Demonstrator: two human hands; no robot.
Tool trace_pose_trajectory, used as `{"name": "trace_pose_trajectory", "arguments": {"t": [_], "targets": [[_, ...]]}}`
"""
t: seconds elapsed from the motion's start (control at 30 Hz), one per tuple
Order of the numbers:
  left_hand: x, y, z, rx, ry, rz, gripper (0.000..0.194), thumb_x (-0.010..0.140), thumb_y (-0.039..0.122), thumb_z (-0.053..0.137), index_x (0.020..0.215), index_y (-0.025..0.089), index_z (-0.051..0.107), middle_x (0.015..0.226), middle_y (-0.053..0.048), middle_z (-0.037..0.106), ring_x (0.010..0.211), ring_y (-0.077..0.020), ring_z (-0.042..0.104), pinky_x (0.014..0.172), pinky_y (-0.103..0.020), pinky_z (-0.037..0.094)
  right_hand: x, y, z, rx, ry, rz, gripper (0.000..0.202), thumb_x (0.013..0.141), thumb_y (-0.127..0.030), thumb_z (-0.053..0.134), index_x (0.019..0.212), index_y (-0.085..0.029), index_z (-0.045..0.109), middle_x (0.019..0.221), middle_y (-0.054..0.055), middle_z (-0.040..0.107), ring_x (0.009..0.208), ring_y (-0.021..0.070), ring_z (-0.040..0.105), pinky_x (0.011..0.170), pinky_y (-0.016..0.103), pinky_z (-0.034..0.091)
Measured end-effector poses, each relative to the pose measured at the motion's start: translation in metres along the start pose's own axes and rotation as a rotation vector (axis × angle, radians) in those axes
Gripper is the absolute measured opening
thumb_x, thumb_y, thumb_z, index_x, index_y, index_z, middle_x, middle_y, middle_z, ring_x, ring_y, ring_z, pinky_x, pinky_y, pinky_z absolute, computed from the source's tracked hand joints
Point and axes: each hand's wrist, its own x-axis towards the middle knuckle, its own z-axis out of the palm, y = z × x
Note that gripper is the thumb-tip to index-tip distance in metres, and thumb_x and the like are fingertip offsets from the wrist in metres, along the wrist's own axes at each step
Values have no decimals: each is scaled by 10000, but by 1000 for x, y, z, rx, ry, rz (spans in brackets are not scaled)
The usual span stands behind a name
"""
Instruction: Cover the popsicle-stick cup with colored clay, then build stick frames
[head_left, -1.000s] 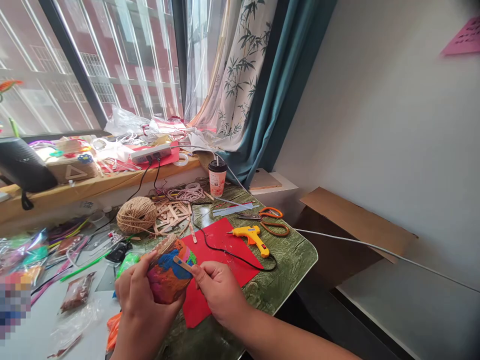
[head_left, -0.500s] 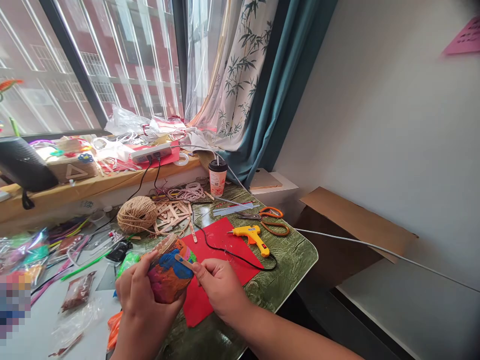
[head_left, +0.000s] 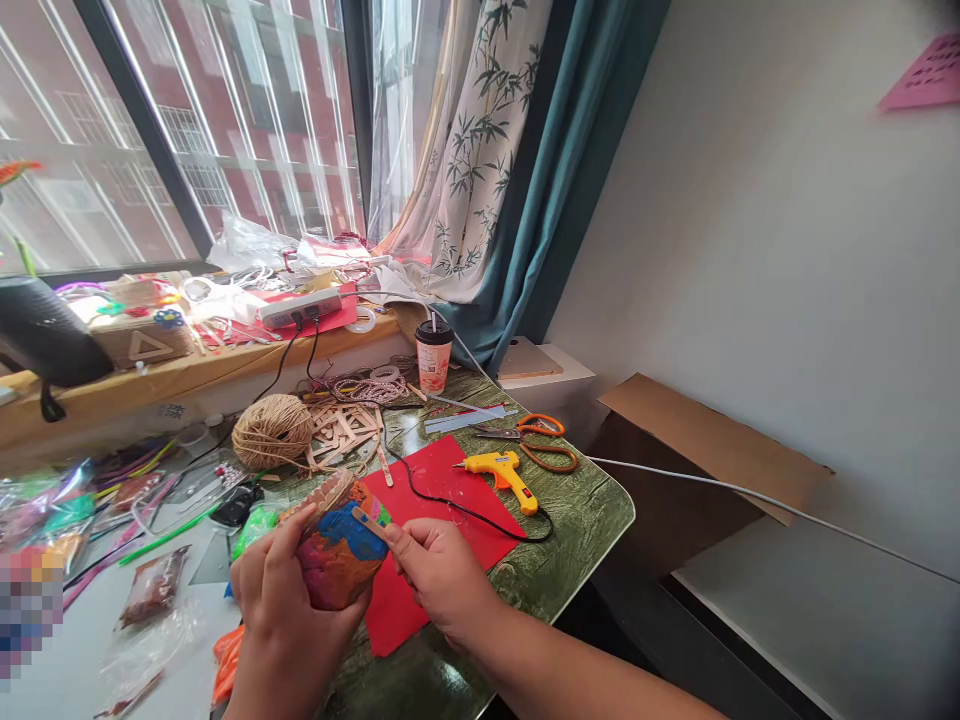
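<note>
My left hand (head_left: 289, 610) is wrapped round a cup-shaped object (head_left: 341, 560) coated in orange, blue, pink and green clay, tilted with its braided rim to the upper left. Between the thumb and fingers of my right hand (head_left: 435, 570) is a small wooden stick (head_left: 369, 521). Its tip touches the blue clay near a green patch. Beneath both hands lies a red sheet (head_left: 427, 560), with a yellow glue gun (head_left: 504, 475) on its right part. The palm side of my left hand is hidden.
Orange-handled scissors (head_left: 540, 440) and a lidded paper cup (head_left: 433, 357) stand beyond the red sheet. A twine ball (head_left: 271, 432) and wooden sticks (head_left: 341, 430) lie behind the hands. Clay packets (head_left: 154, 585) and pipe cleaners are at left. The glue gun's black cord crosses the sheet.
The stick's tip has shifted very slightly on the blue clay. Both hands keep nearly the same pose, and the view has moved a little.
</note>
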Motion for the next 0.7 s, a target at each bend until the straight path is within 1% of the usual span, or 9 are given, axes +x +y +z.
{"name": "trace_pose_trajectory", "arguments": {"t": [0.13, 0.33, 0.5, 0.6, 0.7], "targets": [[0, 0, -1, 6, 6, 13, 754, 757, 407, 785, 1432, 262, 479, 1231, -122, 596, 1183, -374, 592, 1089, -564, 461, 1, 1, 1, 9, 5, 5, 699, 792, -884, 682, 605, -232, 514, 492, -86, 342, 502, 106, 269, 500, 278, 203], [0, -4, 2, 13, 42, 89, 778, 756, 401, 791, 1452, 249, 477, 1212, -120, 600, 1143, -374, 606, 1060, -551, 457, 0, 0, 2, 24, 15, 32, 702, 770, -890, 699, 606, -236, 501, 484, -89, 345, 490, 99, 260, 493, 274, 196], [0, -1, 2, 26, 32, 60, 752, 772, 409, 777, 1447, 258, 481, 1217, -117, 589, 1166, -373, 599, 1077, -544, 451, -1, -2, 2, 22, 29, 54, 695, 767, -882, 704, 606, -235, 508, 474, -91, 349, 479, 95, 262, 484, 274, 187], [0, 1, 1, 56, 61, 97, 714, 804, 415, 784, 1435, 259, 488, 1198, -121, 580, 1166, -378, 600, 1081, -545, 448, -2, -7, 0, 30, 20, 104, 691, 750, -875, 719, 594, -233, 513, 469, -93, 357, 459, 87, 258, 466, 270, 178], [0, 1, 1, 69, 84, 141, 690, 823, 407, 793, 1428, 262, 496, 1128, -102, 580, 1126, -360, 612, 1094, -532, 442, -1, -11, -1, 55, 8, 170, 698, 705, -886, 738, 589, -240, 501, 449, -105, 343, 433, 77, 229, 438, 262, 153]]}}
